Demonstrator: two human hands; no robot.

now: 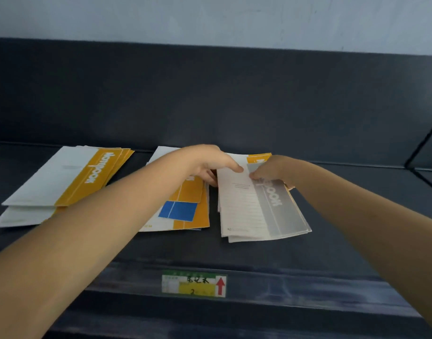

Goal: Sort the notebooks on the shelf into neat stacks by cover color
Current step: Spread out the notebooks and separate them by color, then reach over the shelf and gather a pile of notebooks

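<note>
Three groups of notebooks lie in a row along the back edge of a dark blue-grey metal shelf (259,255). Toward the left edge sits the orange-banded stack (63,184): white covers with a wide orange band bearing white lettering, fanned unevenly so that several corners show. At the middle lies the orange-and-blue stack (185,209), whose top cover is orange with a blue square crossed by thin white lines; the left forearm hides part of it.

Just right of that is the grey-banded stack (264,214), both hands on its far end. Its top cover is white with faint ruled lines and a pale grey band with white lettering. The sheets below are slightly splayed at the near corners. An orange notebook (259,157) pokes out at the far end, beneath the grey ones.

The left hand (210,165) grips the stack's far left corner, thumb flat on the top cover and fingers curled below the edge. The right hand (271,171) clamps the far right side, thumb pressed on the cover and fingertips curled under the right edge.

A shelf label (194,286) with handwritten characters and a red arrow is stuck to the front lip.
</note>
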